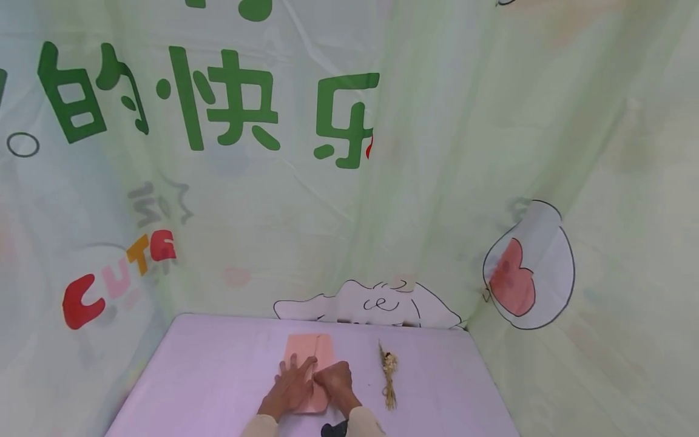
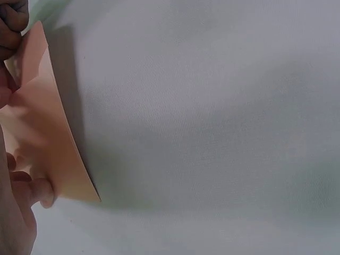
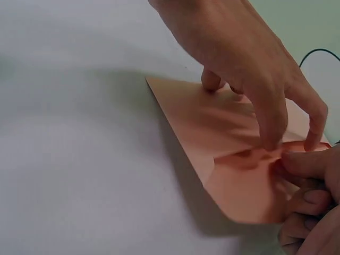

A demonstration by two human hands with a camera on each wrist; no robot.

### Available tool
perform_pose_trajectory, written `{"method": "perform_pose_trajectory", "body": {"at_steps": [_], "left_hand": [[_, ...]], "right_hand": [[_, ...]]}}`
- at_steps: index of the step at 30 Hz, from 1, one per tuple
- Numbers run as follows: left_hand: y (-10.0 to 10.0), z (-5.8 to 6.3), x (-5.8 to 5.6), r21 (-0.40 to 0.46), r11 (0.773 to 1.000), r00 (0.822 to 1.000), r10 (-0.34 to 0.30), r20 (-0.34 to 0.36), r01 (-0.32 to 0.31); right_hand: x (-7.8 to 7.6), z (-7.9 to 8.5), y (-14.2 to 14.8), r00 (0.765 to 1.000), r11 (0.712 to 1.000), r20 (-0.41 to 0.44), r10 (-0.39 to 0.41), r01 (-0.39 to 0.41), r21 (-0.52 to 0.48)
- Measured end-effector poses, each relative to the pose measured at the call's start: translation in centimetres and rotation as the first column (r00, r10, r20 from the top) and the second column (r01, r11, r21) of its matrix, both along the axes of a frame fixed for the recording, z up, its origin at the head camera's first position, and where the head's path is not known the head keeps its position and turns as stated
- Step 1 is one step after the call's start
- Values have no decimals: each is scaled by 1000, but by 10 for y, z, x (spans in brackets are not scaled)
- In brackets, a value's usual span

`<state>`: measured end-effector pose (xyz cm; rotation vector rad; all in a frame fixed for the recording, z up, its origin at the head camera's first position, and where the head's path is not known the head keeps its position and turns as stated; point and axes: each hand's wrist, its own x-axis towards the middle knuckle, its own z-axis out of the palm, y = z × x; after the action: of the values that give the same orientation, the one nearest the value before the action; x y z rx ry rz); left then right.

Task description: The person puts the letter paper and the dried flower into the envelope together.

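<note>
A pink envelope (image 1: 322, 344) lies on the table, its long flap (image 3: 247, 196) spread out on the right side. My left hand (image 1: 295, 383) rests on the envelope's body with fingers spread, fingertips near the edge of the opening. Beside it, my right hand (image 1: 337, 377) has its fingers curled and its thumb (image 3: 303, 163) against the opening's edge, pinching there. In the left wrist view the envelope (image 2: 45, 122) stands partly off the surface on its near side. What lies inside the envelope is hidden.
A small bunch of dried flowers (image 1: 389, 364) lies to the right of the envelope on the pale purple table (image 1: 218, 364). Printed curtains (image 1: 262, 212) hang at the back and both sides. A black object (image 1: 334, 430) sits by my right wrist.
</note>
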<state>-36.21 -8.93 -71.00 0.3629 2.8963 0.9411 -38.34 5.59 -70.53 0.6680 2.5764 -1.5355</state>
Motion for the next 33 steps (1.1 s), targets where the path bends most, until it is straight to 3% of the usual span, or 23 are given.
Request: {"method": "perform_pose_trajectory", "body": {"at_steps": [4,8,11,18,25,33], "left_hand": [[-1,-1,0,-22,1000,1000,8,-25,-9],[-3,-4,-1,-41,999,1000,17,-5,-17],[-3,-7,-1,-26,1000,1000,12,8,-12],[0,-15,-2,15,1000,1000,8,-11,-8],[-2,-2,2,35,999,1000,20,16,-20],[1,0,3,-12,1000,999,23,31,-23]], "right_hand": [[4,9,16,986,995,-169,-8,25,101],[1,17,37,942,981,-333,-43,103,165],[-2,21,56,914,964,-391,-110,193,181],[-6,28,99,891,926,-408,-201,308,217],[-1,25,119,865,905,-439,-243,365,219],[13,13,133,874,873,-392,-287,407,267]]}}
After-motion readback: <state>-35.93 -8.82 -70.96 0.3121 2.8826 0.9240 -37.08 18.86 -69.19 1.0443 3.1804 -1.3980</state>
